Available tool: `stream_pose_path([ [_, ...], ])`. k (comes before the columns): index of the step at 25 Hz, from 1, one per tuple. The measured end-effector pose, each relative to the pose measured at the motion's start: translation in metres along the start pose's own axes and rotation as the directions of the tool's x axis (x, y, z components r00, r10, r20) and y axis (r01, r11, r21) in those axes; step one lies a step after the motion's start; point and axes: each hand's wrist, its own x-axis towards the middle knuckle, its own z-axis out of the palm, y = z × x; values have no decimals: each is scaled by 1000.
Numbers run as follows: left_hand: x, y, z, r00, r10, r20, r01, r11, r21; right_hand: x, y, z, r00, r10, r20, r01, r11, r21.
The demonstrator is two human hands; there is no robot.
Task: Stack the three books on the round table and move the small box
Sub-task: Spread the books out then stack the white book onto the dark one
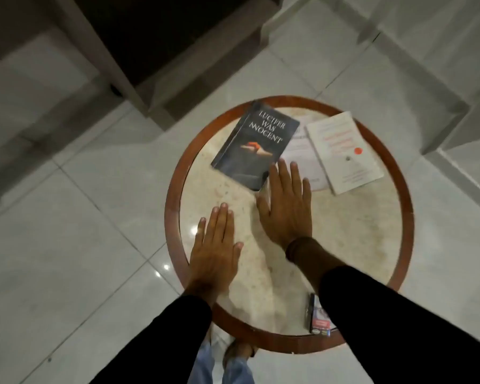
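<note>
dark book: dark grey paperback with pale title lettering (257,145) is lying face up, flat, on the far-left part of the table top, turned at an angle.
middle book: pale pinkish-white book (302,159) is lying flat between the other two; its left edge is going under the dark book and its right part under the white one. Cover is too blurred to read.
white book: white paperback with a small red dot on the cover (344,151) is lying face up on the far-right part of the top, resting partly on the middle book.
small box: small dark box with a red and white end (317,314) is sitting at the near rim, right of centre, partly hidden by the right sleeve; probably standing on a narrow side, hard to say.
right hand (287,206): palm down, fingers straight and only slightly apart, holding nothing; fingertips are just beside the near corner of the dark book and over the middle book's near edge.
left hand (216,250): palm down over the near-left of the top, fingers straight and together, holding nothing, well apart from the books.
table: round table with a beige stone top and reddish-brown wood rim (175,195) is standing on glossy white floor tiles (67,217).
sleeves: black long sleeves (399,322) are covering both forearms.
</note>
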Motion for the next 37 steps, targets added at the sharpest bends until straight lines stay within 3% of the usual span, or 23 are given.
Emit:
stream_pose_path([
  [3,10,-6,12,999,-42,6,42,999,-15,48,-11,23,1000,-7,-21,4,994,-110],
  [7,4,-10,21,1000,-13,-18,12,997,-81,71,-10,38,994,-84,64,97,965,-245],
  [13,2,-11,22,999,0,-44,-3,997,-71,72,-11,44,895,-383,229,433,869,-240],
  [16,2,-16,28,998,4,-68,-9,997,-79,76,-11,46,868,-443,225,489,842,-227],
  [18,0,-16,31,997,6,-75,-11,997,-72,72,-7,42,901,-403,162,424,896,-133],
  [21,1,-18,38,994,31,-107,-39,997,-73,66,28,24,988,-150,-40,152,987,52],
  [23,1,-20,42,993,47,-112,-56,996,-71,62,77,7,994,3,-107,1,999,41],
  [26,1,-24,46,993,44,-106,-50,997,-60,58,150,-15,986,165,2,-163,980,-116],
  [29,2,-23,48,994,41,-100,-47,997,-57,50,185,-21,973,200,119,-175,966,-192],
  [34,4,-23,48,998,21,-67,-23,999,-25,27,167,-11,867,494,70,-488,869,-85],
  [37,4,-22,48,998,18,-66,-19,1000,-9,32,143,-19,874,481,-66,-485,871,-76],
])
